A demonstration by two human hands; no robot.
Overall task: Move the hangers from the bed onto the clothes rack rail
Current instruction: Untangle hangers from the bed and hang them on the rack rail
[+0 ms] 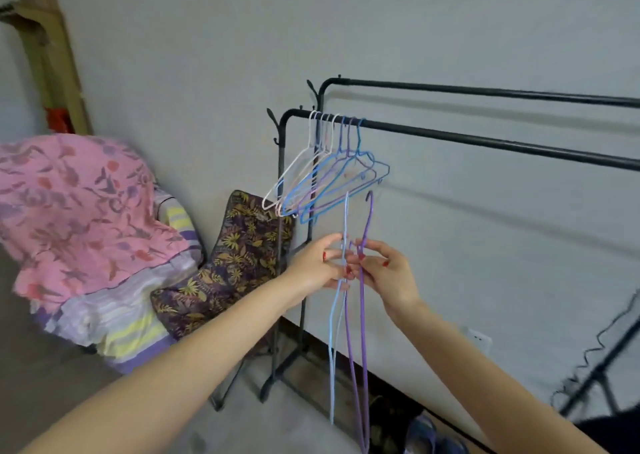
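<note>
1. Both bare arms reach forward, and the two hands meet just below the near rail of the black metal clothes rack [485, 138].
2. The left hand [318, 266] has its fingers [332, 240] curled in, pinching the neck of a thin light-blue wire hanger [333, 349], which dangles long and narrow toward the floor.
3. The right hand [388, 273] pinches a thin purple wire hanger [362, 367] between thumb and fingertips; its hook [370, 199] sticks up above the hand, just under the hangers on the rail.
4. The two held hangers hang side by side, touching or nearly so at the hands; whether they are tangled there I cannot tell.
5. Up on the near rail, at its left end, a bunch of thin wire hangers in white, pink, blue and purple [329, 176] is hooked on, packed close and fanned out to the left.
6. The far rail [485, 90] runs parallel behind, against the pale wall.
7. Left of the rack, a dark floral-print cushion [239, 256] leans against the wall.
8. Further left sits a heap of bedding: a pink flowered cloth [76, 211] over striped pastel fabric [131, 329].
9. Shoes [422, 433] sit on the floor by the foot of the rack.
</note>
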